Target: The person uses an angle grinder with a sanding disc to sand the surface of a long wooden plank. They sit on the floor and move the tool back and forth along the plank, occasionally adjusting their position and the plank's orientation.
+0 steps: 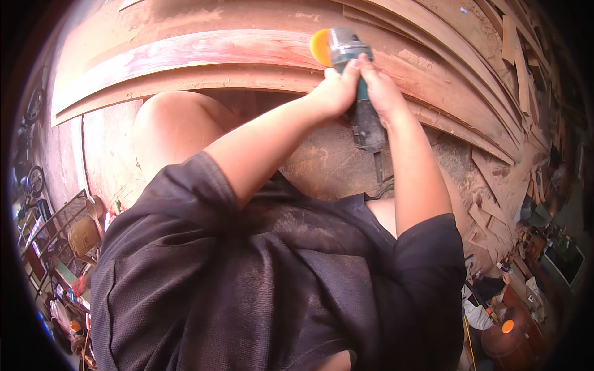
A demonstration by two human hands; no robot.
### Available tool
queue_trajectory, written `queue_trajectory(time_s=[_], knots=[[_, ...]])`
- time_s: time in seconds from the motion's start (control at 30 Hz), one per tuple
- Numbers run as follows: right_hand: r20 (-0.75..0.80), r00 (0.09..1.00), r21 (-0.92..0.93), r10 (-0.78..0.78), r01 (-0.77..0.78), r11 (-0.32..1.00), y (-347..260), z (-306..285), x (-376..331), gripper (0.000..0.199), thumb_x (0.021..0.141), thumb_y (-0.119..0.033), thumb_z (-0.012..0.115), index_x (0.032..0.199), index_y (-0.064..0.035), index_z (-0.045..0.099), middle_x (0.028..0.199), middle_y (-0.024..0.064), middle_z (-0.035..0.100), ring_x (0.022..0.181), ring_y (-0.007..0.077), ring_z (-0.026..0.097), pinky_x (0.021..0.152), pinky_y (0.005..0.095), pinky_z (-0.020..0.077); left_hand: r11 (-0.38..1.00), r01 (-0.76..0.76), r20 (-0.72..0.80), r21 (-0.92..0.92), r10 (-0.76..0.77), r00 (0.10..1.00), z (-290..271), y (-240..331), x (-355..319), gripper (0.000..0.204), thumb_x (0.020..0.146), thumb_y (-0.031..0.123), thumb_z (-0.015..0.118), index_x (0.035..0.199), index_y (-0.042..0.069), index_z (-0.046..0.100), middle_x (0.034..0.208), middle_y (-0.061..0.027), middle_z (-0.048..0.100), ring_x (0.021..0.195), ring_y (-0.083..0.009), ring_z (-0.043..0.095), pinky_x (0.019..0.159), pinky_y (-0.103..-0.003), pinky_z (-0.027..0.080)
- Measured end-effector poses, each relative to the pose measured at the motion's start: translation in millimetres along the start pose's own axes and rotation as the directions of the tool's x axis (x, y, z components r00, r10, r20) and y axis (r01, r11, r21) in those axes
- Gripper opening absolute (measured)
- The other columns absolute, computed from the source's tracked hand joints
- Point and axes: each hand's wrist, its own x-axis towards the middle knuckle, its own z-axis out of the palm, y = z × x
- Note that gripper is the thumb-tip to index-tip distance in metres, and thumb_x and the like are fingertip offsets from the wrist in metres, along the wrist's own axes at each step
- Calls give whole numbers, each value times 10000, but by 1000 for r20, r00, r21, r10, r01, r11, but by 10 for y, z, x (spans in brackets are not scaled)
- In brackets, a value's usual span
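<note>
An angle grinder (pixel 369 127) with a dark body, teal front and grey metal head is held in both hands over a long wooden plank (pixel 247 48). Its yellow disc (pixel 320 47) points left, over the plank's surface; whether it touches the wood I cannot tell. My left hand (pixel 337 89) is wrapped round the grinder's front from the left. From the right, my right hand (pixel 380 93) closes round the same body. The plank shows pale, reddish grain on its left part. A cord (pixel 378 168) runs from the grinder's rear end toward me.
More long boards (pixel 427 31) lie beyond and to the right, dusted with sawdust. Wood offcuts (pixel 489 226) are scattered on the floor at right. A rack (pixel 59 226) with assorted goods stands at left. My bare knee (pixel 179 117) is close to the plank's near edge.
</note>
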Motion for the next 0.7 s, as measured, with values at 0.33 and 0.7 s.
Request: queue_trajectory(time_s=[0.33,0.7], knots=[[-221,975,325,40,35,945,356,-252,-11,861,1064,-679,577,1514,55,548,1471,172,636,1329,251,612,1121,397,490,964,26,193,265,-79,978,207,165,285,974,1069,742,408,1622,-51,288,1465,-307,590,1247,-431,675,950,-589,597],[180,982,-238,-55,97,966,-41,826,289,848,1042,-679,621,1283,132,690,1124,199,758,991,243,703,909,370,565,984,-40,-130,-171,17,991,-617,-248,-156,872,1121,711,288,1621,-3,326,1585,-276,479,1390,-375,568,1144,-547,474]])
